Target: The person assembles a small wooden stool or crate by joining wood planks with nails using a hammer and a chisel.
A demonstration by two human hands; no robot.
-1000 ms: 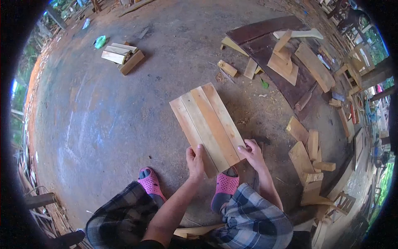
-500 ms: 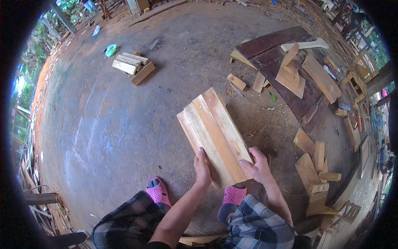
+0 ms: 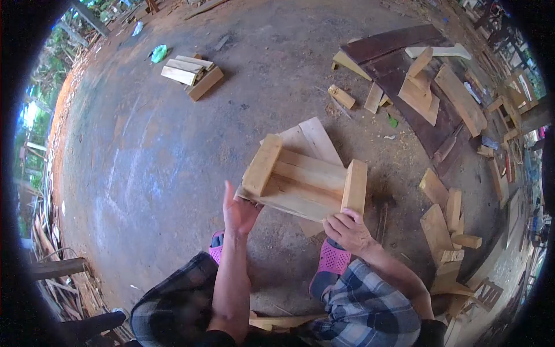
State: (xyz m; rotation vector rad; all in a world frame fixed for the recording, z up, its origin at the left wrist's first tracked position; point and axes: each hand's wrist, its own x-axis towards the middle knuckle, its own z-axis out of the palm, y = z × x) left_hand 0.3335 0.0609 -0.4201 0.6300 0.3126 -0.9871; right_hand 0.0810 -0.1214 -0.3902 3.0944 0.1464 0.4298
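Observation:
A slatted wooden panel with a thick wooden block across each end is held in front of me, its block side facing up. My left hand supports the near left corner, fingers tucked beneath the edge and thumb spread away from the wood. At the other end, my right hand grips the near end of the right block. The left block stands just above my left fingers. Beyond the panel, partly hidden by it, pale boards show.
A small stack of wood pieces lies on the concrete floor at far left, near a green plastic bag. To the right, a dark board carries cut pieces and a chisel-like tool. Offcuts lie beside my right leg.
The panel has been turned over and swung crosswise, so its slatted face is hidden and the end blocks show. My left hand moved left to a corner; my right hand now grips a block.

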